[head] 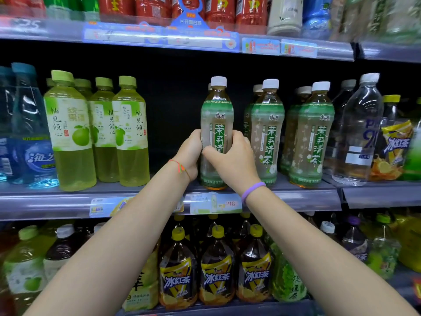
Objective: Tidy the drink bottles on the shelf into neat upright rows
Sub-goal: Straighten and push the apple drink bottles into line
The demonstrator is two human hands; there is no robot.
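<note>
A jasmine tea bottle (217, 112) with a white cap and green label stands upright near the front edge of the middle shelf (68, 201). My left hand (189, 153) grips its left side and my right hand (232, 158) wraps round its front, covering the lower label. Two more rows of the same tea (267, 133) (312, 135) stand upright just to its right. Left of it is a dark gap, then yellow-green pomelo drink bottles (131, 131) (68, 131).
Blue water bottles (29, 133) stand at the far left, clear water bottles (357, 131) and an iced tea bottle (391, 147) at the right. Red bottles (218, 10) fill the shelf above. Iced black tea bottles (217, 265) line the shelf below.
</note>
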